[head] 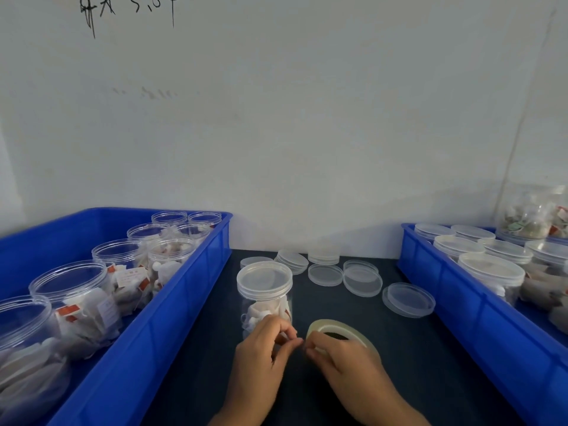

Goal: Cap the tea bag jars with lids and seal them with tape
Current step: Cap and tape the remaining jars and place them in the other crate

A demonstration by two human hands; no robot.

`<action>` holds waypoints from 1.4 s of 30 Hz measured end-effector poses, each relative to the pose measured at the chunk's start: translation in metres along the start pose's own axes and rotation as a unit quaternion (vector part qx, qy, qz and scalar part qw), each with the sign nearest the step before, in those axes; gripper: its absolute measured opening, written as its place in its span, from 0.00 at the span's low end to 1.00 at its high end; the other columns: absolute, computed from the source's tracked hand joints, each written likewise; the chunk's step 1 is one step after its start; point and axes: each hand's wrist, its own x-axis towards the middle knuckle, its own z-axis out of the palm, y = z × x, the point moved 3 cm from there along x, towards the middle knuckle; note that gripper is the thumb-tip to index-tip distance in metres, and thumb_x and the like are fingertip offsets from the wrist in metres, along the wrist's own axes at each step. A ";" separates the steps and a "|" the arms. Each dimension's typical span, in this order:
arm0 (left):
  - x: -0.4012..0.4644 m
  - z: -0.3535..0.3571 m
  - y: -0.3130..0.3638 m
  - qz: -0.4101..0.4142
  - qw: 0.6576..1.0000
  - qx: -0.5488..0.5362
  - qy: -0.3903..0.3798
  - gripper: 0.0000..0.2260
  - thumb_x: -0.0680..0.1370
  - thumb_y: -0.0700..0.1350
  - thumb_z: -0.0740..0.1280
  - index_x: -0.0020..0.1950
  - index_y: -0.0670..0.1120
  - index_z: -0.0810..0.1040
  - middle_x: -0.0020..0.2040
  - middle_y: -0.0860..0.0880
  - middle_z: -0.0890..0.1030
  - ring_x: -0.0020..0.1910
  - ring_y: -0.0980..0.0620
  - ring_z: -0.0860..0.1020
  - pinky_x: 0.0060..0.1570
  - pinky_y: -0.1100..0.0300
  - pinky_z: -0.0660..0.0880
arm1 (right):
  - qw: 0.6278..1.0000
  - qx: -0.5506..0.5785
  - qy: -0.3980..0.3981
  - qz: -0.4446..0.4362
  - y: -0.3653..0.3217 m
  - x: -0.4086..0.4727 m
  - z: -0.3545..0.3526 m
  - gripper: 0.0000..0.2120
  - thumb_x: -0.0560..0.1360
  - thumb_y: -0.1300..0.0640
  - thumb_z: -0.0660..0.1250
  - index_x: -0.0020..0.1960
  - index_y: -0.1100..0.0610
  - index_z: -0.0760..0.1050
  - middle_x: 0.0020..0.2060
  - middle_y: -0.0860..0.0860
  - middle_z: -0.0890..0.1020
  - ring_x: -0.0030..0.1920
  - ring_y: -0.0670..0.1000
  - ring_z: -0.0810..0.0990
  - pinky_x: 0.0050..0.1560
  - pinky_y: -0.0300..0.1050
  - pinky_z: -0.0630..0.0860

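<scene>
A clear jar of tea bags [264, 305] stands on the dark table with a clear lid [264, 276] on top. Just in front of it my right hand [341, 361] grips a roll of clear tape [338, 332], held tilted. My left hand [264, 352] pinches at the tape's free end, fingertips meeting those of the right hand. Several loose lids [362, 279] lie on the table behind the jar.
A blue bin [172, 318] on the left holds several open jars of tea bags [73, 290]. A blue bin [461, 305] on the right holds several lidded jars [491, 272]. A white wall rises behind the table.
</scene>
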 end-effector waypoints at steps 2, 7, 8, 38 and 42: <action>0.000 -0.001 -0.002 -0.001 1.000 0.006 0.002 0.08 0.70 0.41 0.75 0.42 0.48 0.78 0.38 0.57 0.80 0.43 0.62 0.80 0.41 0.74 0.75 | 1.000 -0.009 0.007 -0.001 0.000 -0.001 -0.001 0.07 0.81 0.48 0.58 0.55 0.44 0.73 0.45 0.44 0.80 0.47 0.44 0.76 0.49 0.40 0.74; 0.000 -0.003 0.001 0.041 0.998 0.024 -0.036 0.09 0.70 0.41 0.76 0.48 0.48 0.81 0.42 0.59 0.78 0.45 0.63 0.79 0.45 0.70 0.76 | 1.000 -0.015 0.010 -0.013 -0.003 -0.002 -0.004 0.08 0.82 0.49 0.57 0.54 0.45 0.74 0.43 0.42 0.78 0.45 0.44 0.76 0.46 0.40 0.73; 0.000 -0.003 0.002 0.047 0.998 0.028 -0.041 0.08 0.70 0.41 0.76 0.46 0.48 0.82 0.43 0.59 0.79 0.44 0.62 0.79 0.44 0.68 0.77 | 1.000 -0.015 0.010 -0.013 -0.003 -0.003 -0.004 0.08 0.82 0.49 0.56 0.55 0.45 0.74 0.43 0.43 0.79 0.45 0.44 0.76 0.46 0.41 0.73; 0.014 -0.048 0.005 0.069 0.993 0.045 0.090 0.10 0.70 0.41 0.75 0.50 0.47 0.82 0.40 0.57 0.83 0.40 0.62 0.81 0.42 0.71 0.77 | 0.991 0.011 0.105 0.079 -0.010 -0.001 -0.027 0.19 0.80 0.41 0.56 0.38 0.53 0.71 0.38 0.47 0.75 0.38 0.47 0.74 0.37 0.38 0.68; 0.016 -0.050 -0.004 0.015 0.982 0.022 0.189 0.18 0.72 0.51 0.71 0.58 0.45 0.76 0.53 0.53 0.77 0.47 0.60 0.78 0.41 0.64 0.77 | 0.989 0.017 0.115 0.086 -0.009 -0.003 -0.032 0.19 0.80 0.42 0.56 0.37 0.52 0.72 0.38 0.47 0.75 0.36 0.46 0.73 0.35 0.35 0.66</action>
